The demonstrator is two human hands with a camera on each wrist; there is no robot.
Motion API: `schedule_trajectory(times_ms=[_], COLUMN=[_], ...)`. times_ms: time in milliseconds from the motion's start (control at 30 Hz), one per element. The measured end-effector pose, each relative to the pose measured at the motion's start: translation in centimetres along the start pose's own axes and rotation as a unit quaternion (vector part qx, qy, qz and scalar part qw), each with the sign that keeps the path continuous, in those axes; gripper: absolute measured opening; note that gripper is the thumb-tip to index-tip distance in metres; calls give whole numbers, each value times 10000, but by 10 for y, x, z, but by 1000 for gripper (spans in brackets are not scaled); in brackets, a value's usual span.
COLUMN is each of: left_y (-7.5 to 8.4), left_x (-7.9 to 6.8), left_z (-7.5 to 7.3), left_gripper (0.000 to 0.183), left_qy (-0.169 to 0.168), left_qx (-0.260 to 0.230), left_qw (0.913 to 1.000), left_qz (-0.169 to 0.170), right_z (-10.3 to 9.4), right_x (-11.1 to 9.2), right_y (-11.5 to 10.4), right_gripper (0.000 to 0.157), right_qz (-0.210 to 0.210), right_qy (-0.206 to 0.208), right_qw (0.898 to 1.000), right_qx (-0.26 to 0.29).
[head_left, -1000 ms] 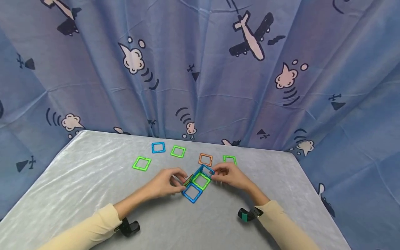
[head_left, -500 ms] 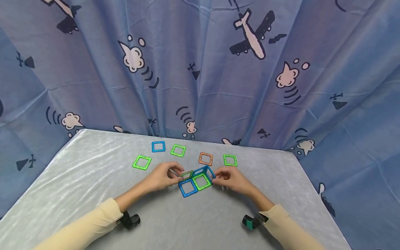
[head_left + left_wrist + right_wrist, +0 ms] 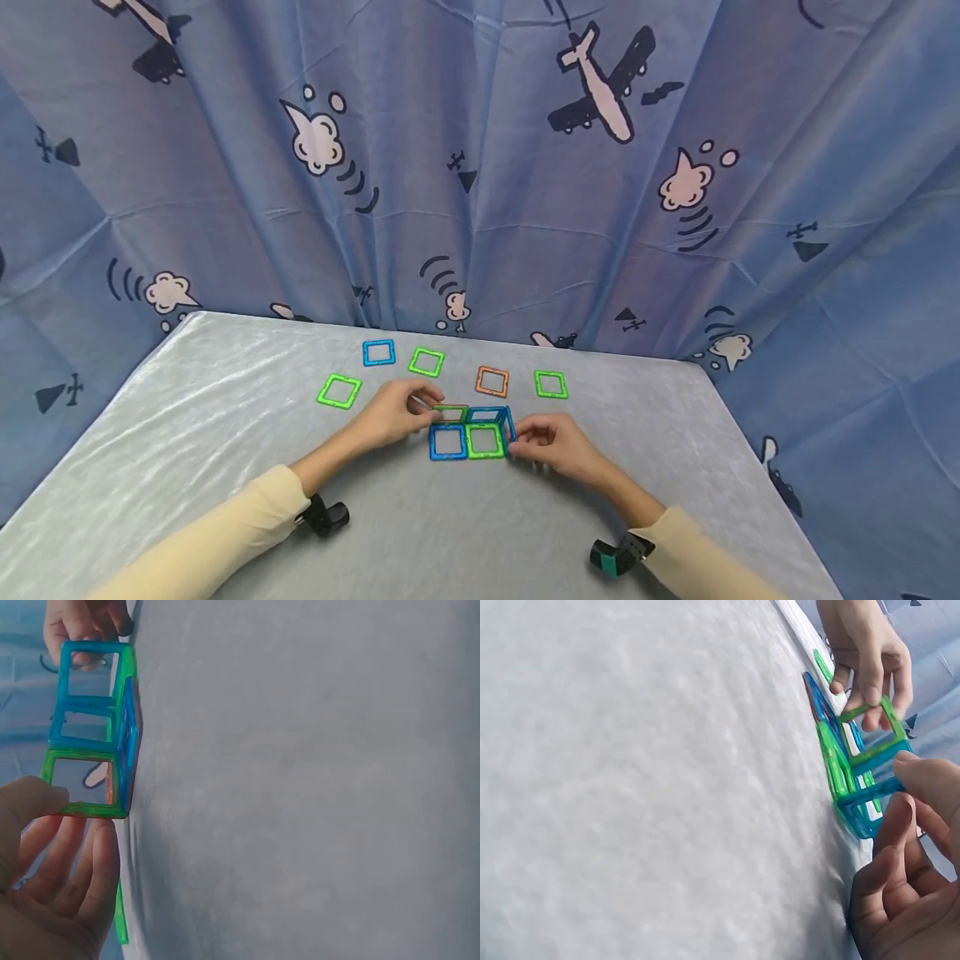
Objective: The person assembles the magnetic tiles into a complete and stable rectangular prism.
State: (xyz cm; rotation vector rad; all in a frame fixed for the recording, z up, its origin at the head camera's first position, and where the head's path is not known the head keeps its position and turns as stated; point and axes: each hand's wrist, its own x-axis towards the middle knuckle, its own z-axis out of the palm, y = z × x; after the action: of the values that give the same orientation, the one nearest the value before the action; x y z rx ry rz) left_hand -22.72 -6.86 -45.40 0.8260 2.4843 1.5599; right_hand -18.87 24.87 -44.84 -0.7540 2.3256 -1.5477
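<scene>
Square open-framed magnetic tiles are joined into a small structure. A blue tile (image 3: 448,457) and a green tile (image 3: 486,456) lie side by side on the table. Behind them stand an upright green tile (image 3: 452,407), on the left, and an upright blue tile (image 3: 487,409). Another blue tile (image 3: 512,425) stands upright along the right side. My left hand (image 3: 393,411) pinches the upright green tile at its outer edge, thumb on the frame in the left wrist view. My right hand (image 3: 557,447) pinches the right-side blue tile between thumb and forefinger.
Loose tiles lie farther back on the pale cloth-covered table (image 3: 450,533): a blue one (image 3: 378,363), an orange one (image 3: 492,393) and several green ones, among them one at the left (image 3: 337,405). A blue patterned curtain (image 3: 510,275) hangs behind the table.
The structure has turned counterclockwise, its flat tiles now lying level left to right. The left hand has shifted back slightly, and the right hand has moved toward the near side.
</scene>
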Motion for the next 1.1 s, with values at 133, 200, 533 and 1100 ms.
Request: schedule_trajectory(times_ms=[133, 200, 533, 1100], left_y=[1, 1, 5, 18], left_x=[3, 5, 15, 34], left_z=[2, 2, 8, 42], left_gripper=[21, 21, 25, 15], left_qy=[19, 30, 74, 120], left_qx=[21, 6, 191, 8], left_qw=[10000, 10000, 9993, 9986], left_qz=[-34, -50, 310, 521], right_z=[4, 6, 15, 16], right_x=[-4, -6, -13, -11], right_y=[-2, -4, -11, -12], right_gripper=[16, 18, 22, 24], right_qz=[190, 334, 932, 990], right_qy=[99, 163, 489, 513], right_qw=[9995, 9988, 9930, 9925], right_qx=[217, 332, 538, 492])
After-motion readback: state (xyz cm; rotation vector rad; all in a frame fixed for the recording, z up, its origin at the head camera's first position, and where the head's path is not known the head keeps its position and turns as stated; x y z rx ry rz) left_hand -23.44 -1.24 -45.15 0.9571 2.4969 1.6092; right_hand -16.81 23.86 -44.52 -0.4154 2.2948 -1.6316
